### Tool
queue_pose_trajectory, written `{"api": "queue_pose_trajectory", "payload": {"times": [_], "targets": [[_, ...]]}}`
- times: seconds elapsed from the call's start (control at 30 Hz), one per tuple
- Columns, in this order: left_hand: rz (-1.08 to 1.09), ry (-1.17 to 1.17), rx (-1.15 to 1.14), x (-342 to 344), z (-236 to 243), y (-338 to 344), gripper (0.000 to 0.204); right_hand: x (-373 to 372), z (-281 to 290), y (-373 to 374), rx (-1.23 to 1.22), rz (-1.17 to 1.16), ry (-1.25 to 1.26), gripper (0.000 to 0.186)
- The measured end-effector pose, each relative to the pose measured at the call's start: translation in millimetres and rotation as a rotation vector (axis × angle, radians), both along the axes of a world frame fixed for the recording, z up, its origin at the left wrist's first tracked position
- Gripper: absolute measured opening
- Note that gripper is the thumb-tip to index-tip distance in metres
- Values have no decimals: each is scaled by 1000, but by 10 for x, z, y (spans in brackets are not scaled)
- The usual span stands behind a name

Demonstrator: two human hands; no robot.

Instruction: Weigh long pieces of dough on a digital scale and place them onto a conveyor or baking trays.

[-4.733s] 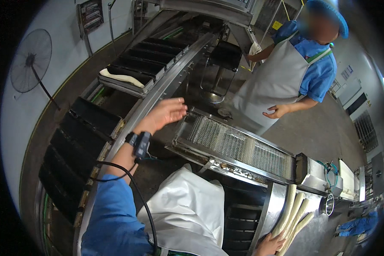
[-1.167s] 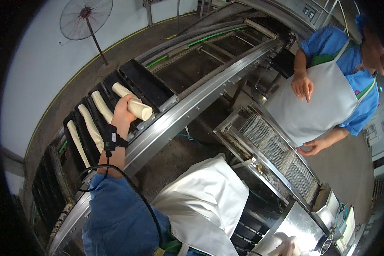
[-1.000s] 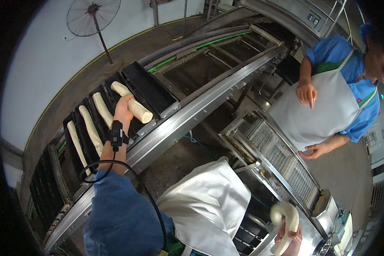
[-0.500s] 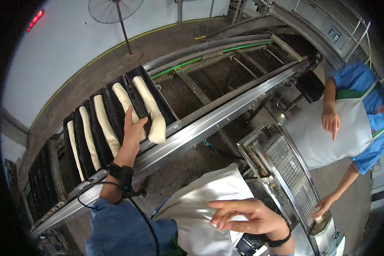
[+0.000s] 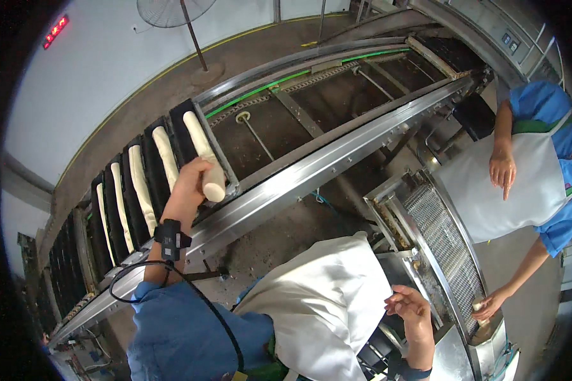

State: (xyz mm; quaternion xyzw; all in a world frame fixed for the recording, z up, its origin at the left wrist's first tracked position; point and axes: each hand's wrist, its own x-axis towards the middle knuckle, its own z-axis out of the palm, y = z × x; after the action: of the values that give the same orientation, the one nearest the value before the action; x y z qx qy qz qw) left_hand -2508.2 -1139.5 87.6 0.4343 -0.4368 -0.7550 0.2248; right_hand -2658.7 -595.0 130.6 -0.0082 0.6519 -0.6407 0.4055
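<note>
Pale dough rolls lie side by side in long black troughs. The rightmost dough roll [image 5: 198,140] lies lengthwise in its trough, its blunt near end at the tray's front edge. My left hand [image 5: 189,181] is closed around this roll's left side near that end, fingertips on top; the thumb is hidden. Left of it, a second dough roll [image 5: 165,155] lies in its own trough, its near end partly behind my hand. My right hand [image 5: 414,314] hangs over the right side of my white apron [image 5: 324,279], loosely bent, fingers apart, holding nothing.
The metal conveyor rail [image 5: 311,174] runs diagonally past me, with an open chain frame beyond the troughs. To the right stands a mesh belt [image 5: 442,235]. A co-worker's hand [image 5: 488,308] holds a small pale piece at its lower end. A fan [image 5: 175,9] stands behind.
My left hand has moved onto the rightmost dough roll, whose bent near end now lies straighter. The troughs have shifted left along the conveyor. My right hand has moved right, fingers more curled.
</note>
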Motion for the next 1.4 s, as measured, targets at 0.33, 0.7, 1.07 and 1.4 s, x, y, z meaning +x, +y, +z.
{"api": "queue_pose_trajectory", "payload": {"times": [0.33,0.7,1.07,1.4], "targets": [[125,-363,-866,1027,238,-297,54,-330,-98,-601,-116,293,100,42],[267,-201,0,2094,-2,-226,45,-433,-397,-849,-60,431,138,40],[234,-743,-832,2398,70,-711,57,-203,-387,-620,-10,269,194,37],[-613,-10,-425,-1094,192,855,47,503,-437,806,180,-606,104,32]]}}
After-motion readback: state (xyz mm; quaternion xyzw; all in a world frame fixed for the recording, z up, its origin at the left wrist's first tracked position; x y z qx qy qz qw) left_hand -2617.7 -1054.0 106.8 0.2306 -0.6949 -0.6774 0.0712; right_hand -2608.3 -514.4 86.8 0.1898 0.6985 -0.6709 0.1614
